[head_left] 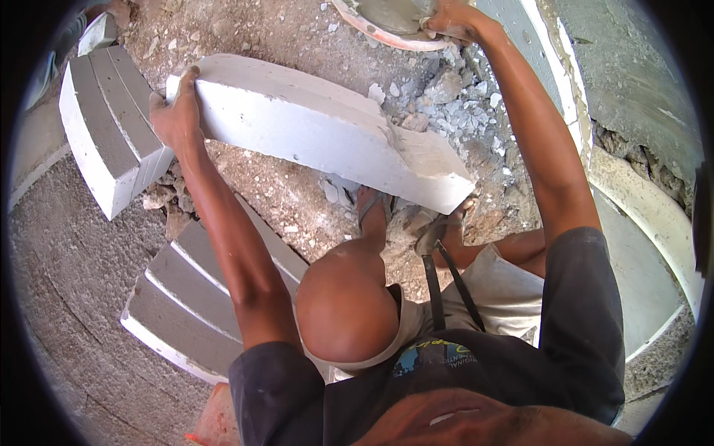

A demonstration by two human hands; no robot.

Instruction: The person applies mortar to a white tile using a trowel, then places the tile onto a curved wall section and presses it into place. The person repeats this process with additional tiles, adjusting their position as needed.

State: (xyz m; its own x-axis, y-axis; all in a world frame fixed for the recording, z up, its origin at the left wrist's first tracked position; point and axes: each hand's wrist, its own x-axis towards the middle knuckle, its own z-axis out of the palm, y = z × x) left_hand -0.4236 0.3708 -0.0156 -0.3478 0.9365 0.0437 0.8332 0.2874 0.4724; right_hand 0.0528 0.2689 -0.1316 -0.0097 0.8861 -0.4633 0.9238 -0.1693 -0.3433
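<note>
Head view: the left hand [178, 119] clasps the left end of a white block [320, 134] slanting just beyond the feet [372, 212], apparently to steady it, while the right hand [451, 21] meets a pan [381, 34] of grey paste [390, 13], its grip I cannot tell.

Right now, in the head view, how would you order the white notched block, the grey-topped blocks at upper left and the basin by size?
White notched block: largest.
Grey-topped blocks, taken together.
Basin: smallest as seen; the top edge cuts it off.
</note>
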